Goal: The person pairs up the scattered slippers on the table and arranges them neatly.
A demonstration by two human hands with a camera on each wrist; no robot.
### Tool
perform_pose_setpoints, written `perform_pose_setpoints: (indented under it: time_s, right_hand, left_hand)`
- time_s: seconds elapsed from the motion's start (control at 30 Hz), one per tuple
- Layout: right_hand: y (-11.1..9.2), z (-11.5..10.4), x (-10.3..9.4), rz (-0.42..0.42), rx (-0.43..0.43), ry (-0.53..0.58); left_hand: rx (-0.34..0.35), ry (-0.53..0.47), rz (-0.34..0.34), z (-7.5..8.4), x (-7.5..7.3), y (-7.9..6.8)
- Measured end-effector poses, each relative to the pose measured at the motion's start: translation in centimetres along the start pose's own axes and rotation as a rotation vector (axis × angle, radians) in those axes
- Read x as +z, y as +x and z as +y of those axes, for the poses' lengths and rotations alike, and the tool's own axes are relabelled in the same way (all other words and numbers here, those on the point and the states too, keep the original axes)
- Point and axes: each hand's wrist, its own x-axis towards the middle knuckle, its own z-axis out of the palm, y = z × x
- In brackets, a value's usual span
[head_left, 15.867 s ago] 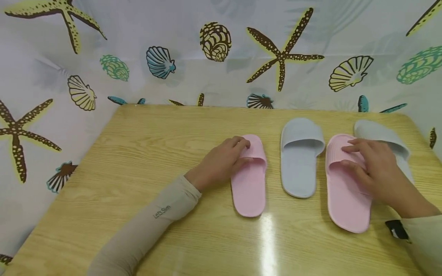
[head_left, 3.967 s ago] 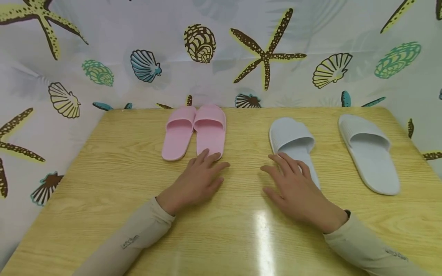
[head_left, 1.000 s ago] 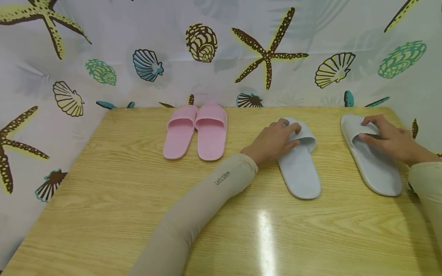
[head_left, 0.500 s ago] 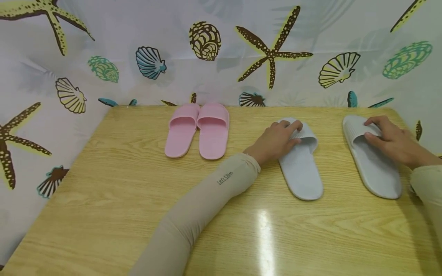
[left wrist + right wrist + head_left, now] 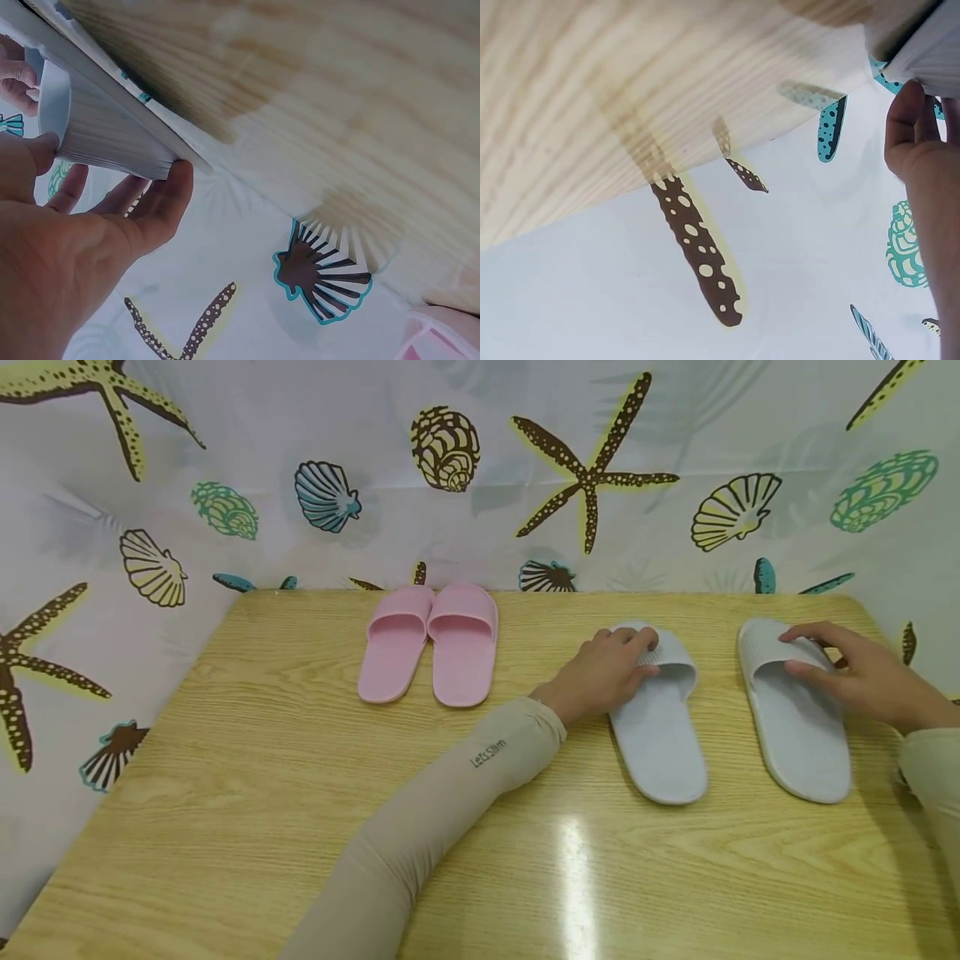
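Observation:
Two pale white slippers lie toes-away on the table in the head view: a left one (image 5: 663,752) and a right one (image 5: 798,743), with a gap between them. My left hand (image 5: 600,672) grips the left slipper's ribbed strap (image 5: 112,131), fingers over its outer side and thumb at the opening, as the left wrist view shows. My right hand (image 5: 862,672) holds the right slipper by its strap, thumb at the strap's edge. In the right wrist view only part of this slipper (image 5: 934,56) shows at the corner, with fingers against it.
A pink slipper (image 5: 393,660) and a second pink slipper (image 5: 463,664) stand side by side at the table's back edge, left of centre. The wood-grain table (image 5: 262,760) meets a white curtain (image 5: 390,527) printed with shells and starfish at the back and sides.
Pink slippers went from beside the white ones to the back edge, side by side. Hands then took the white slippers; both have shifted slightly nearer, the right one also leftward and turned straighter.

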Motion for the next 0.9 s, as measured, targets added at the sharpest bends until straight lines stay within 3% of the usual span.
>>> perform_pose_setpoints:
  time_s: [0.3,0.5,0.9]
  right_hand:
    - [-0.9,-0.5,0.0,0.023,0.005,-0.010]
    - [-1.7,-1.4,0.3,0.083,-0.013,0.023]
    - [-1.8,-4.2,1.5,0.075,-0.079,0.043]
  left_hand:
    - [0.002,0.033,0.004,0.6,-0.2,-0.3]
    - [0.009,0.071,-0.001,0.5,-0.2,-0.8]
    - [0.098,0.071,0.056,0.2,-0.1,-2.4]
